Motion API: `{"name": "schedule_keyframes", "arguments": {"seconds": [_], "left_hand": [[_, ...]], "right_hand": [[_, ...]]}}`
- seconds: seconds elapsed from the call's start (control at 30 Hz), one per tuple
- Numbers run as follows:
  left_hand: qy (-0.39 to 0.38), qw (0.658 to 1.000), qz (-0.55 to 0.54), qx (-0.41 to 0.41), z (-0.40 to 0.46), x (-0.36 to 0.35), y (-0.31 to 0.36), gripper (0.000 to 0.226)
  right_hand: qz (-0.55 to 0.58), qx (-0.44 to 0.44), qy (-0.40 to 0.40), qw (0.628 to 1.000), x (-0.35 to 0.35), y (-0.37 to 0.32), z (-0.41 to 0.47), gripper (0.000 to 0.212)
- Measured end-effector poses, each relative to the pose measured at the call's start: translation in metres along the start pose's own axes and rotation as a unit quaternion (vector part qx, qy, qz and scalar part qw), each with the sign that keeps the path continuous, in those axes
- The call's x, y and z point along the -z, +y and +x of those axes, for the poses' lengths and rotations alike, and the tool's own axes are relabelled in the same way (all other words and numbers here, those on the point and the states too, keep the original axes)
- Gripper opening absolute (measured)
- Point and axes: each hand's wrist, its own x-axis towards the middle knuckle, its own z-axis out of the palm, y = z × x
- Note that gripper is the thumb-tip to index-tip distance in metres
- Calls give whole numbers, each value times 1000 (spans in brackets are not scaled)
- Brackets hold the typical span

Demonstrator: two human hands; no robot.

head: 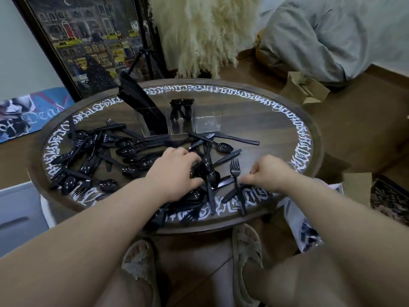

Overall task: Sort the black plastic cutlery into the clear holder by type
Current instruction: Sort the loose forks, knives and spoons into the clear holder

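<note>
left hand (177,171) curled on spoon pile (207,173) | right hand (269,173) pinching, contents unclear (blurred) | risk: tangled handles drag fork (235,173) along

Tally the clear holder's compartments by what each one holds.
with knives: 1
with shorter cutlery, seemingly forks: 1
with nothing in it: 1
Total: 3 compartments in the clear holder
</note>
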Motion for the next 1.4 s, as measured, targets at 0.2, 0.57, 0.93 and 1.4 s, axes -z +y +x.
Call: {"name": "schedule_keyframes", "arguments": {"seconds": [0.2,0.57,0.93,1.4], "left_hand": [[-22,999,-28,18,0,-13,3,70],[-30,999,-26,17,11,-23,-19,58],[14,999,-46,-10,31,-30,-3,58],[51,997,-42,29,24,-21,-15,72]], "right_hand": [[-25,-1,-16,1000,-11,-7,6,55],[111,-11,128,985,-4,-1,27,23],[230,94,130,960,-7,-10,33,12],[87,126,109,982,-8,13,25,50]]}}
